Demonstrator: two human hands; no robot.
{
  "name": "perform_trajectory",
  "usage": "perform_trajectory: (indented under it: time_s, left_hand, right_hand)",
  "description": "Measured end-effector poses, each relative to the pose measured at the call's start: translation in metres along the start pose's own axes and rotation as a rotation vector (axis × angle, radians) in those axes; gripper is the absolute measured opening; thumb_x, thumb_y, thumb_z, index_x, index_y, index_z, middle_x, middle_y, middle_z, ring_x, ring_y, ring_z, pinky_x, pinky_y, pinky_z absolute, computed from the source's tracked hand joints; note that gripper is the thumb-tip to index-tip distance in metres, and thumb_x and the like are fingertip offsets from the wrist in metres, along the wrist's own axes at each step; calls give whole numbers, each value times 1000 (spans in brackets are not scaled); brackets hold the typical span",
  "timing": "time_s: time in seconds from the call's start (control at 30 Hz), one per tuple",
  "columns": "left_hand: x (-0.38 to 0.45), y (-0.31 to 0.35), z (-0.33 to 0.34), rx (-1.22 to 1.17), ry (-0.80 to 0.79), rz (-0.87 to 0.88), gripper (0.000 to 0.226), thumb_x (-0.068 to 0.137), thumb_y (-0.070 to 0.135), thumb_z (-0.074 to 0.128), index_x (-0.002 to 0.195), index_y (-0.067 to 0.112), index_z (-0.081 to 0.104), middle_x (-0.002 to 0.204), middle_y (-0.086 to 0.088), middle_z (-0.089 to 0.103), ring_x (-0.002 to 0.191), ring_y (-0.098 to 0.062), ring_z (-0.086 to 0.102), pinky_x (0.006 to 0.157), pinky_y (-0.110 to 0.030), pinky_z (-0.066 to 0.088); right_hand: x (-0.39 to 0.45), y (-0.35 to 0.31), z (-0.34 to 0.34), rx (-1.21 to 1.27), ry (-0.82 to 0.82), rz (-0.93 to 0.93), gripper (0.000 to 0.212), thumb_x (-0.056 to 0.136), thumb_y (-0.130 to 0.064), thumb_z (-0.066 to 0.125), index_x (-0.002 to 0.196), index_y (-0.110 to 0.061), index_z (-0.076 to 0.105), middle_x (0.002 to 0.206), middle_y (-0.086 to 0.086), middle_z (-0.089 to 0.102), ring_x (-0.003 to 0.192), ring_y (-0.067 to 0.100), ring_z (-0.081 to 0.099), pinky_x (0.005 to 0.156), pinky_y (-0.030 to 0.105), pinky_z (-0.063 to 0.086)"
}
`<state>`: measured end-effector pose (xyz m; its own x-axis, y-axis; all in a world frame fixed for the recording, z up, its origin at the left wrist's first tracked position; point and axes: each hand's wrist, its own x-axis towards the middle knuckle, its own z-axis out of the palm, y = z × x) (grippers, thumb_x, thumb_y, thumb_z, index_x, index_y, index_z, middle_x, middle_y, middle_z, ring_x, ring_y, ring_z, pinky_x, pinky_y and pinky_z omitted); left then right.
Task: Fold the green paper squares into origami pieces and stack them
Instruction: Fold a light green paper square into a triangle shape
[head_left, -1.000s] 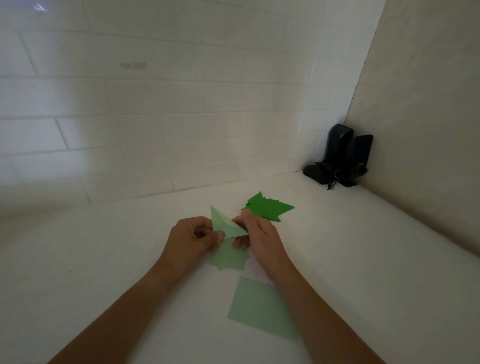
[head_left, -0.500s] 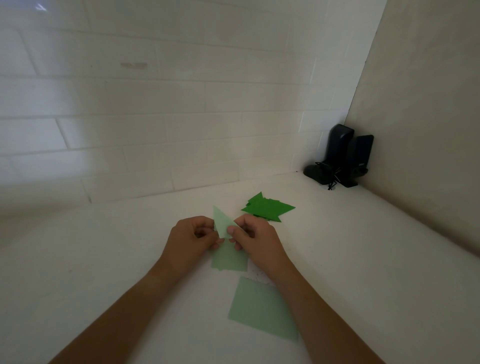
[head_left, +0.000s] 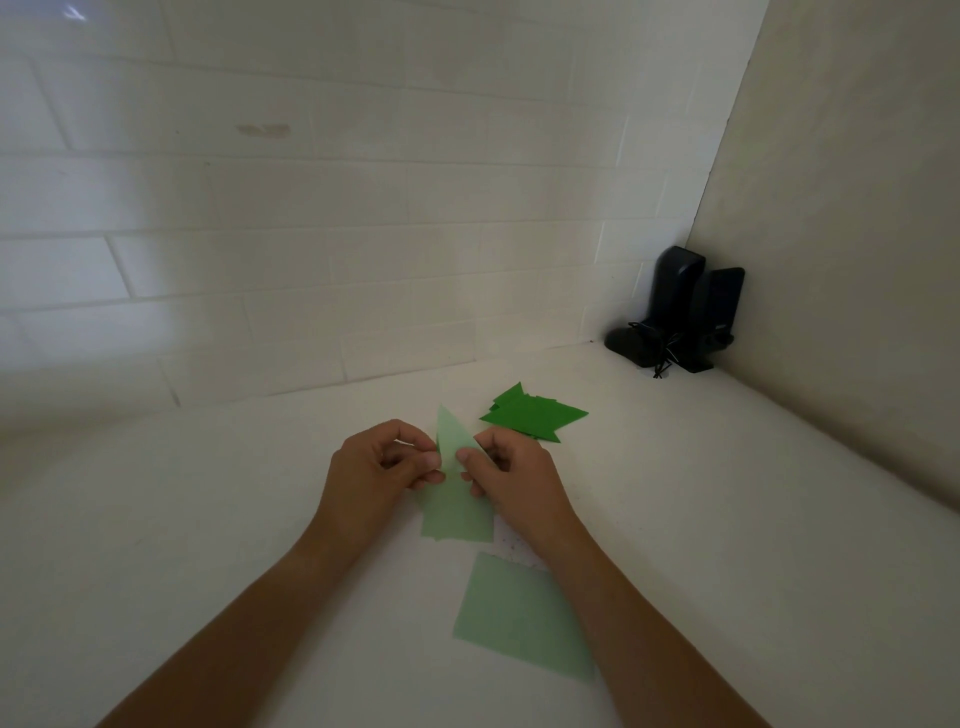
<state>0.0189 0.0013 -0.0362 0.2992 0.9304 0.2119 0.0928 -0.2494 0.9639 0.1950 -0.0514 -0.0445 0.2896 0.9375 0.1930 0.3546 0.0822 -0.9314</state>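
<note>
A pale green paper piece (head_left: 453, 441), folded to a point, stands in the middle of the white surface (head_left: 727, 519), pinched between the left hand (head_left: 376, 467) and right hand (head_left: 511, 475), fingers curled round its lower part. Beneath lies another pale piece (head_left: 457, 517), nearer the front edge a flat green square (head_left: 519, 618). Dark green folded pieces (head_left: 532, 415) are stacked just beyond. Black speakers (head_left: 680, 312) sit in the far right corner.

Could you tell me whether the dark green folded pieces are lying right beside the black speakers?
No, the dark green folded pieces lie apart from the black speakers, which stand back in the corner.
</note>
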Motion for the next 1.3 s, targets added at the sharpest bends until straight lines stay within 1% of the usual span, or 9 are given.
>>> perform_trajectory:
  time_s: [0.17,0.33,0.47,0.57,0.67,0.73,0.9,1.07,1.3]
  left_hand:
    - [-2,4,1,-51,-2,-32,2,88,2,76,89,3,75,76,-14,78,78,-30,78,72,-26,63]
    - [-5,6,2,-19,10,-57,17,80,7,86,91,6,73,75,-12,78,77,-30,79,81,-36,61]
    - [-3,4,3,22,28,-24,14,86,10,82,95,11,71,73,-9,78,75,-22,79,80,-33,61]
    - [-2,2,1,62,9,27,10,90,11,78,99,16,76,74,-6,78,76,-19,78,82,-30,61]
    - [-1,0,-1,104,13,69,14,93,9,74,100,20,80,76,-2,78,76,-14,76,81,-23,59]
    - [-1,-1,-1,108,-20,89,18,94,7,72,102,19,82,83,2,80,75,-13,74,80,-23,59]
    - [1,-4,-2,156,-61,120,20,96,5,68,103,19,82,88,1,80,76,-16,74,82,-28,60]
    - [0,-3,-1,145,-64,113,19,96,8,69,102,21,81,82,-2,79,75,-17,74,79,-24,58]
    - [-6,5,4,60,-112,-46,13,84,7,83,94,13,80,74,-6,79,67,-15,76,70,-19,58]
  right_hand:
    - [1,2,0,-1,1,-9,14,97,-20,71,90,-8,71,73,-3,73,67,15,71,69,28,58]
    - [1,3,0,-8,-2,-15,15,97,-22,71,89,-9,70,73,-4,72,66,15,72,68,25,58]
    - [1,3,2,-18,-18,-37,16,98,-23,69,90,-9,69,77,7,72,66,15,70,70,30,61]
    - [0,2,2,-20,-39,-49,17,99,-21,68,87,-10,66,76,7,69,63,10,63,62,18,51]
    - [0,2,1,-39,-43,-51,23,98,-25,69,79,-18,60,67,-10,58,61,5,51,62,18,45]
    - [0,2,0,-39,-35,-52,29,99,-29,68,75,-20,56,65,-11,54,61,5,46,60,19,39]
    - [0,2,1,-31,-30,-61,33,100,-36,66,85,-7,61,76,9,65,66,11,51,65,34,44]
    - [0,-1,-2,-4,17,-42,36,100,-28,68,71,-19,50,59,-15,47,57,4,39,57,18,34]
    - [-1,-1,-3,22,62,-67,24,99,-24,69,80,-11,62,69,-10,57,62,-1,45,63,14,40]
